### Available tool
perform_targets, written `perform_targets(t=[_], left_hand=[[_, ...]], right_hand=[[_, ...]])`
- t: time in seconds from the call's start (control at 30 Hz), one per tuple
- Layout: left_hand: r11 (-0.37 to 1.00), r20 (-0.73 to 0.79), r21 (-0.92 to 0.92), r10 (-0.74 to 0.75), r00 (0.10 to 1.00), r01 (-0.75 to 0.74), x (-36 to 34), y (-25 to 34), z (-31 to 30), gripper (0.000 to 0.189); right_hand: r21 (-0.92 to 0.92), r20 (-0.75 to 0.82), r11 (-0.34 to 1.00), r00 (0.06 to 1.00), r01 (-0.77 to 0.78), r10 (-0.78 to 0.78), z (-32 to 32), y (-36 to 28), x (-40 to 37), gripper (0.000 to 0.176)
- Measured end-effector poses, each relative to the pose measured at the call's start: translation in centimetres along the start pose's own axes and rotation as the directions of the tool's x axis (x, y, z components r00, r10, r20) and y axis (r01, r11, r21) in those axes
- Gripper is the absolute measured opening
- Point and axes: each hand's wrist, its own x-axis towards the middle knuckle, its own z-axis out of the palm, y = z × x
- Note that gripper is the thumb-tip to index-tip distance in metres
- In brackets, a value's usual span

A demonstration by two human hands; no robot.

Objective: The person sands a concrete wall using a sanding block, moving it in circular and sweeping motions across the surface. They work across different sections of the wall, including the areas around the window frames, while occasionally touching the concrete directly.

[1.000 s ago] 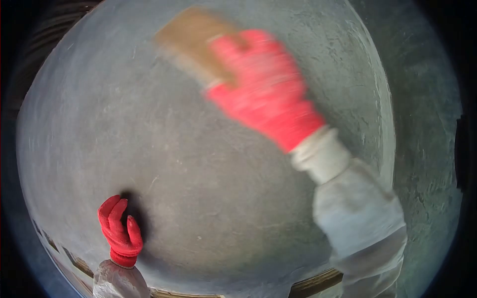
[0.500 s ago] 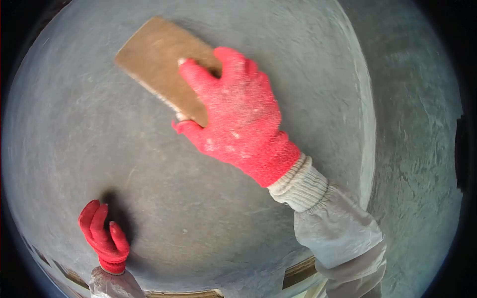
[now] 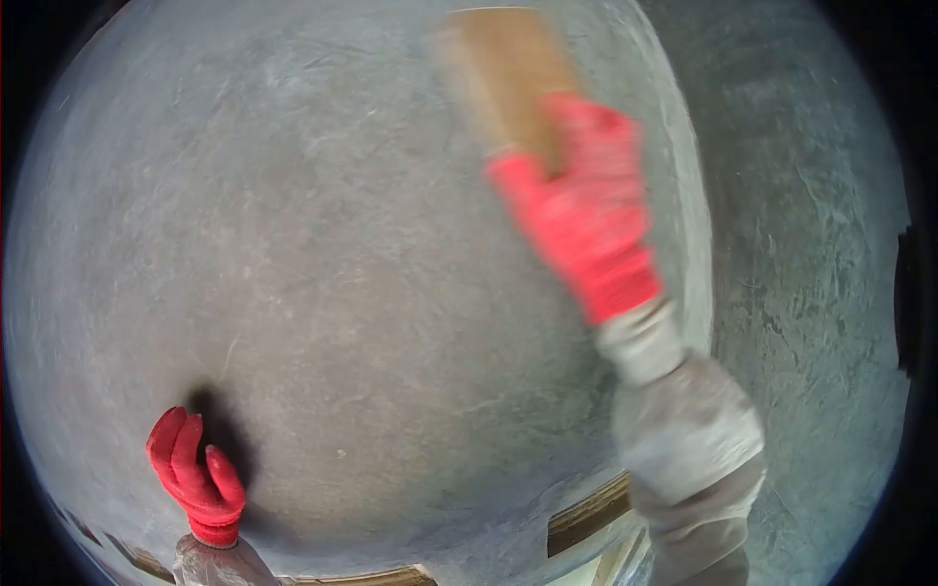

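Observation:
In a red glove, my right hand (image 3: 586,195) grips a flat brown rectangular sanding block (image 3: 513,73) near its lower end. Motion blurs both, and the block overlaps the upper part of the grey plastered wall (image 3: 322,283), left of a pale vertical ridge. My left hand (image 3: 198,469), also gloved in red, is at the lower left. Its fingers are loosely bent with thumb apart, nothing shows in it, and a dark shadow falls on the wall beside it.
The pale ridge (image 3: 692,195) curves down the right side, with a rougher, darker grey surface (image 3: 801,293) beyond it. Along the bottom edge are brown-framed openings (image 3: 589,513). A dark object (image 3: 908,303) stands at the far right edge.
My right hand has swept the sanding block up and to the right, toward the ridge, and the block has turned more upright. My left hand has hardly moved.

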Motion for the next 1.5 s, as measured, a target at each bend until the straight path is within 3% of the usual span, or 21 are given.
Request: perform_targets(t=[0.03, 0.1, 0.2, 0.3, 0.37, 0.4, 0.47, 0.53, 0.63, 0.67, 0.7, 0.73, 0.9, 0.97, 1.03, 1.13, 1.2, 1.27, 1.33, 1.43, 1.5], left_hand=[[1.0, -0.003, 0.008, -0.004, 1.0, 0.004, 0.0, 0.0, 0.1, 0.034], [1.0, 0.003, -0.006, -0.006, 1.0, 0.006, -0.6, -0.2, 0.2, 0.034], [1.0, 0.017, 0.003, -0.02, 1.0, 0.02, -0.3, -0.3, 0.4, 0.034], [1.0, 0.004, 0.006, -0.018, 1.0, 0.018, -0.4, -0.3, 0.2, 0.033], [1.0, 0.015, -0.009, 0.002, 1.0, -0.002, -0.2, -0.3, 0.0, 0.034], [1.0, 0.015, 0.0, -0.005, 1.0, 0.005, 0.0, -0.3, -0.1, 0.034], [1.0, 0.029, -0.006, 0.029, 0.999, -0.029, 0.2, 0.0, -0.3, 0.034], [0.999, 0.032, 0.017, 0.031, 0.999, -0.031, 0.5, 0.2, -0.5, 0.034], [0.999, 0.036, 0.032, 0.024, 0.999, -0.025, 0.4, 0.3, -0.4, 0.034], [0.999, 0.028, 0.036, 0.001, 1.0, -0.002, 0.2, 0.2, -0.2, 0.033], [0.998, 0.021, 0.061, -0.002, 1.0, 0.001, 0.0, 0.1, -0.1, 0.033], [0.999, 0.024, 0.05, 0.015, 1.0, -0.016, -0.1, 0.1, -0.2, 0.033], [0.997, 0.031, 0.069, -0.017, 0.999, 0.015, -0.5, -0.5, 0.0, 0.034], [0.998, 0.03, 0.065, -0.022, 0.999, 0.02, -0.6, -0.5, 0.1, 0.034], [0.997, 0.049, 0.074, -0.013, 0.999, 0.01, -0.3, -0.2, -0.2, 0.034], [0.997, 0.056, 0.075, 0.0, 0.998, -0.004, -0.4, -0.3, -0.3, 0.035], [0.996, 0.051, 0.094, -0.01, 0.999, 0.005, -0.4, -0.4, -0.4, 0.035], [0.994, 0.042, 0.111, -0.017, 0.999, 0.013, -0.7, -0.4, -0.2, 0.035], [0.992, 0.069, 0.111, -0.062, 0.996, 0.054, -0.5, -0.3, -0.4, 0.035], [0.997, 0.086, 0.068, -0.029, 0.996, 0.023, -0.1, -0.2, -0.4, 0.035], [0.998, 0.083, 0.066, -0.028, 0.996, 0.023, -0.1, -0.2, -0.3, 0.035]], right_hand=[[0.189, -0.04, 0.98, 0.998, 0.062, -0.055, -0.1, -3.4, 0.0, 0.059], [0.333, 0.382, 0.941, 0.921, -0.06, -0.076, -2.2, -8.8, 0.3, 0.061], [0.314, 0.375, 0.947, 0.925, -0.067, -0.059, -2.6, -6.7, 0.0, 0.063], [0.066, 0.068, 0.998, 0.998, 0.001, -0.005, -3.0, 2.6, -1.4, 0.06], [-0.139, 0.141, 0.932, 0.925, -0.335, 0.353, -5.2, 8.5, -1.4, 0.068], [-0.209, 0.121, 0.801, 0.798, -0.561, 0.59, -5.7, 11.4, -1.4, 0.069], [-0.219, 0.077, 0.672, 0.674, -0.707, 0.734, -6.3, 13.9, -1.6, 0.068], [-0.18, 0.103, 0.794, 0.792, -0.581, 0.602, -5.9, 11.1, -1.8, 0.067], [0.037, 0.11, 0.997, 0.992, -0.069, 0.065, -4.4, 2.6, -2.6, 0.06], [0.16, 0.111, 0.987, 0.994, 0.001, -0.019, -4.3, -0.7, -2.4, 0.058], [0.222, 0.375, 0.971, 0.927, -0.093, 0.003, -4.8, -3.8, -1.1, 0.06], [0.261, 0.444, 0.965, 0.892, -0.031, -0.092, -4.7, -5.8, -1.0, 0.06], [0.136, 0.263, 0.989, 0.965, -0.062, 0.025, -4.8, 0.9, -1.4, 0.061], [-0.036, 0.138, 0.981, 0.971, -0.19, 0.194, -5.0, 7.5, -2.8, 0.058], [-0.112, 0.062, 0.851, 0.851, -0.513, 0.522, -5.8, 12.2, -2.8, 0.054], [-0.002, 0.047, 0.901, 0.9, -0.433, 0.433, -5.6, 10.7, -2.4, 0.053], [0.052, 0.077, 0.997, 0.995, -0.061, 0.057, -4.7, 5.3, -3.4, 0.058], [0.324, 0.483, 0.942, 0.871, -0.09, -0.083, -6.1, -1.5, -1.6, 0.061], [0.417, 0.355, 0.907, 0.907, 0.061, -0.225, -5.1, -4.8, -3.3, 0.06], [0.332, 0.361, 0.943, 0.926, -0.017, -0.111, -5.4, -0.4, -1.6, 0.054], [0.11, 0.061, 0.994, 0.998, -0.008, 0.001, -5.3, 5.3, -2.5, 0.053]])
